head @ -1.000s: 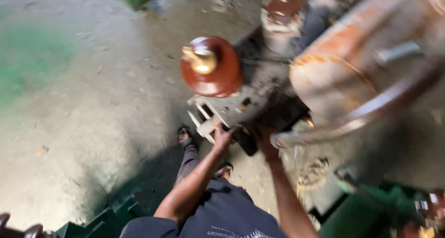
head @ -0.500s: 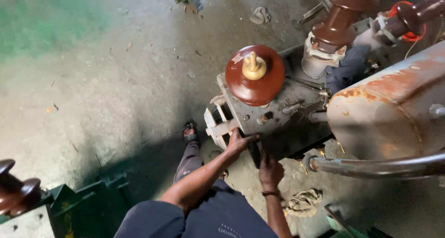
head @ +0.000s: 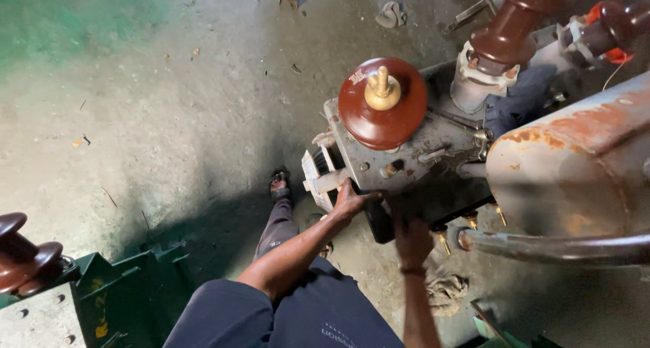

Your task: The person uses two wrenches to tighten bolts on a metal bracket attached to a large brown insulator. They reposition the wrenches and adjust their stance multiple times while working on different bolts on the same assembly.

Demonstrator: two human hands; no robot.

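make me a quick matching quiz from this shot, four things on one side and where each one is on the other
Things:
1. red-brown insulator
2. left hand
3. rag
4. green box

Places:
A. on the floor beside the right hand
B. bottom left corner
C. on top of the grey metal unit
D. gripping the unit's near edge

Pairs: 1-C, 2-D, 3-A, 4-B

Four brown insulators [head: 381,104], perhaps more hidden, two hands [head: 349,202], one rusty tank [head: 575,165], one rag [head: 443,290]
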